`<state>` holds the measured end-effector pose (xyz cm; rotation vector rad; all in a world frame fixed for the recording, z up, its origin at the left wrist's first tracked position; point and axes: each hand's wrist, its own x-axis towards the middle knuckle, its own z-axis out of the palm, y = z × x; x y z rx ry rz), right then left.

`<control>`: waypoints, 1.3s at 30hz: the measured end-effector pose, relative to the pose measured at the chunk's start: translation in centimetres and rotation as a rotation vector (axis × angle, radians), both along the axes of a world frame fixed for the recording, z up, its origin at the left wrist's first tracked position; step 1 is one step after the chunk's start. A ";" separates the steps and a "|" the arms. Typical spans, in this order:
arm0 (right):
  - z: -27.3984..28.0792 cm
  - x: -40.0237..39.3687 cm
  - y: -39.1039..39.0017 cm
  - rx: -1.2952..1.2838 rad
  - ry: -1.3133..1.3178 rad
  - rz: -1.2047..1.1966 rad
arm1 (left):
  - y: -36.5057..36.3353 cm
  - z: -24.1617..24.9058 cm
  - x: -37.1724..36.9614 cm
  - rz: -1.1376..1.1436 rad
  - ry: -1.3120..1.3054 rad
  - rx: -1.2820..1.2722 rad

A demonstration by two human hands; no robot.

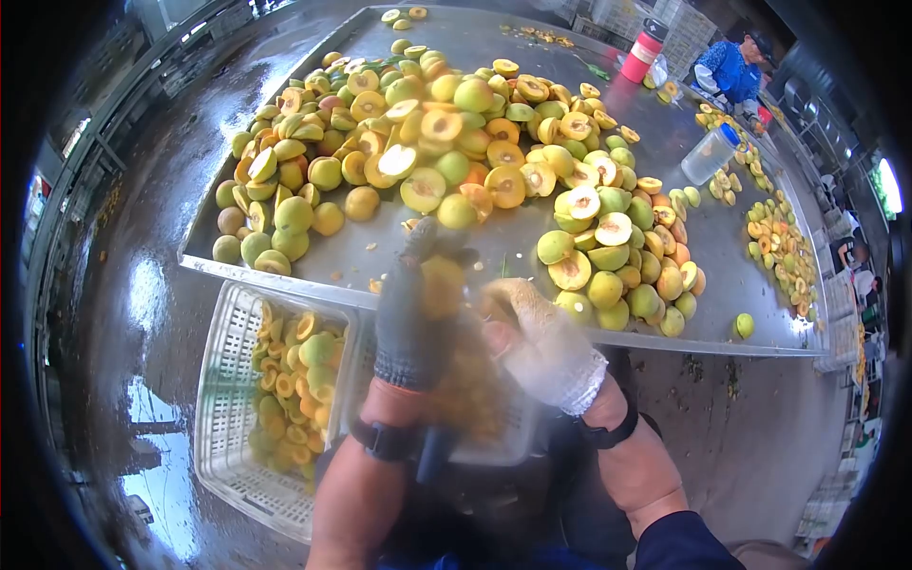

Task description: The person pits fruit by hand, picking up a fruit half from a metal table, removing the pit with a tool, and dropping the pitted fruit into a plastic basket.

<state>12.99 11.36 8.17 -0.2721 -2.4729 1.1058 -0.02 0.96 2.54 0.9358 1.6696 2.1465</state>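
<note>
My left hand (pixel 410 309), in a dark grey glove, is over the table's front edge, with its fingers around a blurred yellow peach (pixel 443 285). Close beside it on the right, my right hand (pixel 546 332) wears a pale knit glove with fingers curled in. What the right hand grips, if anything, I cannot tell. Ahead of both hands lies a large heap of peaches (pixel 361 203), many cut in half with stones or hollows showing. A smaller heap of whole and halved peaches (pixel 606 285) sits beyond the right hand.
The metal table (pixel 361 252) has a raised rim. Below its left front stands a white plastic crate (pixel 223 389) holding peach halves; another crate under my hands is blurred. A clear jar (pixel 705 161) and red flask (pixel 644 52) stand farther back. A person (pixel 731 71) in blue works behind.
</note>
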 end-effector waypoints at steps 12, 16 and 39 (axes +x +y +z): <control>-0.2 -2.1 -3.1 0.348 0.027 -0.163 | -0.9 0.6 0.4 -0.095 -0.518 0.152; -0.4 -2.6 -3.8 0.327 0.009 -0.196 | -1.2 -0.2 0.3 0.026 -0.136 -0.027; -0.4 -1.9 -3.1 0.487 -0.317 0.061 | -2.1 -0.3 -0.1 0.164 0.294 -0.237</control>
